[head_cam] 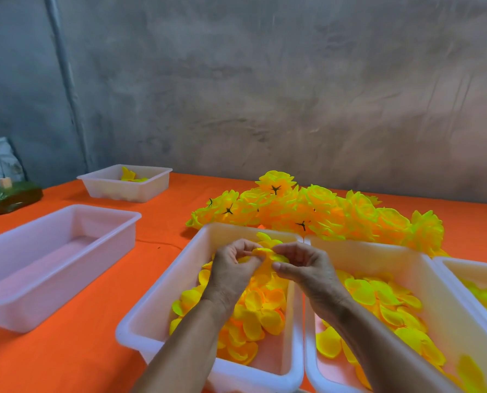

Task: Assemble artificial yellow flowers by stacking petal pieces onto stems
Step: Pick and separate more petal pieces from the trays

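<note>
Orange tabletop (75, 361); thin, cupped yellow petal piece (263, 251)

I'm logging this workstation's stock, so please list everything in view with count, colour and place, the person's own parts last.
Finished artificial flowers: a pile, too many to count, yellow, on the table behind the middle trays.
White plastic trays holding loose yellow petal pieces: three, front centre, front right, far right edge.
White plastic tray with no contents: one, at left.
Small white plastic tray: one, far left, a few yellow pieces inside.
Orange tablecloth: one, covering the table.
Dark green object: one, left edge; cannot identify.
Yellow petal piece: one, pinched between both hands above the front centre tray.
Left hand: fingers pinching the petal piece.
Right hand: likewise.
</note>
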`<action>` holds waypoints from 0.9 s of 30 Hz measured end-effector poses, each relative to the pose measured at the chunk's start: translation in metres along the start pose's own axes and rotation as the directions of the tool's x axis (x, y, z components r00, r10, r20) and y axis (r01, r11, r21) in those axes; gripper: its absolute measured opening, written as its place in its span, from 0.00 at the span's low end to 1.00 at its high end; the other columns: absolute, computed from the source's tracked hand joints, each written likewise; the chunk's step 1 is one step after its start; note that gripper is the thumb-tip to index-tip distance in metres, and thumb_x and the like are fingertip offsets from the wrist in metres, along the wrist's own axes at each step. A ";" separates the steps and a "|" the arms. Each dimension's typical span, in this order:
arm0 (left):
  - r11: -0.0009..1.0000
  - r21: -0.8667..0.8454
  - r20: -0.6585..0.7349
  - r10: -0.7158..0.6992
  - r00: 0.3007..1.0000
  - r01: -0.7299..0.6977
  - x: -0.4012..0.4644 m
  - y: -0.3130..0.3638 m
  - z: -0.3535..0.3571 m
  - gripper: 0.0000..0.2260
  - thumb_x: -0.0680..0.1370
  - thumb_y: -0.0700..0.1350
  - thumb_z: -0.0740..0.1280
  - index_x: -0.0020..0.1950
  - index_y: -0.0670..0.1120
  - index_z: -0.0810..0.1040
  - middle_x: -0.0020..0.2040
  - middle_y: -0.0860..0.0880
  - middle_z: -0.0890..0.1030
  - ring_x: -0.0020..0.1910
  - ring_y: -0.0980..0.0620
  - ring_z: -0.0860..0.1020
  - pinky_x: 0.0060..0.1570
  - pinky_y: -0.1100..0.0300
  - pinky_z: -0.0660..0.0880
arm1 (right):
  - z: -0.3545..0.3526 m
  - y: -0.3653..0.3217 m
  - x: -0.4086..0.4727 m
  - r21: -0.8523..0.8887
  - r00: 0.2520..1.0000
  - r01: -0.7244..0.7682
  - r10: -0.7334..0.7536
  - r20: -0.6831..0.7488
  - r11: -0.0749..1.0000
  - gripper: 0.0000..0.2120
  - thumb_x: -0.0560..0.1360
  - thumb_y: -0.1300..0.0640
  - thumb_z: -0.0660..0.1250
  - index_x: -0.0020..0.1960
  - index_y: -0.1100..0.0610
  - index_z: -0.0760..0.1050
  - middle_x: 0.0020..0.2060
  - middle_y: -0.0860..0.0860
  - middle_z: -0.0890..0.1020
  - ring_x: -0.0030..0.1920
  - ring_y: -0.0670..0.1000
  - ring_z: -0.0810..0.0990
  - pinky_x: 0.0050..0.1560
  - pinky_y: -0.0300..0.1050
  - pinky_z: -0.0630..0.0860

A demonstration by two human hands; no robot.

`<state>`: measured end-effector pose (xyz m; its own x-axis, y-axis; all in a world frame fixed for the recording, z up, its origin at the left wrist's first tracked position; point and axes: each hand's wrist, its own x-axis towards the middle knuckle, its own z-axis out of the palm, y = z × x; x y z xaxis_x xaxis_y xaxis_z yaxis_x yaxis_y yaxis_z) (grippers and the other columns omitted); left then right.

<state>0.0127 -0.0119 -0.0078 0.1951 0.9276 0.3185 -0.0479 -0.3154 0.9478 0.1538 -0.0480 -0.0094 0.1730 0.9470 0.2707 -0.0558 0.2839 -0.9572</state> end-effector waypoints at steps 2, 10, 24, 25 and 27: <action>0.999 0.038 0.102 -0.027 0.994 0.023 -0.003 0.000 0.000 0.05 0.71 0.38 0.74 0.43 0.47 0.81 0.37 0.50 0.82 0.37 0.56 0.78 0.39 0.60 0.76 | 0.001 0.000 -0.001 0.000 1.000 0.016 -0.016 -0.012 1.000 0.11 0.66 0.74 0.71 0.46 0.64 0.79 0.35 0.51 0.82 0.34 0.42 0.79 0.35 0.34 0.75; 0.983 -0.178 0.043 -0.042 0.998 0.049 -0.002 0.006 -0.001 0.09 0.72 0.32 0.69 0.38 0.46 0.78 0.28 0.56 0.79 0.28 0.63 0.75 0.27 0.68 0.72 | -0.001 -0.005 -0.003 -0.112 0.995 -0.022 0.033 0.097 0.993 0.03 0.72 0.59 0.69 0.45 0.56 0.81 0.39 0.50 0.83 0.40 0.44 0.80 0.40 0.34 0.75; 0.991 0.022 0.107 -0.136 0.985 0.135 -0.005 0.003 -0.001 0.02 0.73 0.40 0.71 0.45 0.44 0.81 0.33 0.50 0.80 0.30 0.56 0.75 0.24 0.65 0.70 | 0.002 -0.001 -0.003 -0.119 0.998 0.050 -0.044 0.054 0.992 0.07 0.73 0.65 0.68 0.38 0.59 0.81 0.27 0.49 0.81 0.29 0.43 0.77 0.29 0.34 0.71; 0.992 0.035 0.102 -0.125 0.987 0.122 -0.004 0.002 -0.001 0.02 0.73 0.39 0.72 0.44 0.44 0.81 0.33 0.49 0.80 0.30 0.55 0.74 0.24 0.65 0.69 | 0.003 -0.001 -0.003 -0.130 0.998 0.054 -0.048 0.046 0.990 0.07 0.73 0.66 0.68 0.37 0.59 0.80 0.26 0.49 0.80 0.28 0.43 0.76 0.28 0.34 0.70; 0.994 0.064 0.089 -0.091 0.992 0.086 -0.004 0.001 -0.001 0.02 0.72 0.39 0.72 0.41 0.43 0.80 0.31 0.49 0.77 0.28 0.55 0.71 0.24 0.64 0.67 | 0.004 0.001 -0.002 -0.153 0.998 0.062 -0.058 0.031 0.986 0.08 0.73 0.67 0.69 0.36 0.59 0.80 0.25 0.49 0.80 0.27 0.44 0.76 0.26 0.34 0.69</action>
<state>0.0108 -0.0154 -0.0084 0.2855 0.9308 0.2281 0.0317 -0.2470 0.9685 0.1492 -0.0493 -0.0104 0.1453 0.9331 0.3289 0.1067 0.3157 -0.9428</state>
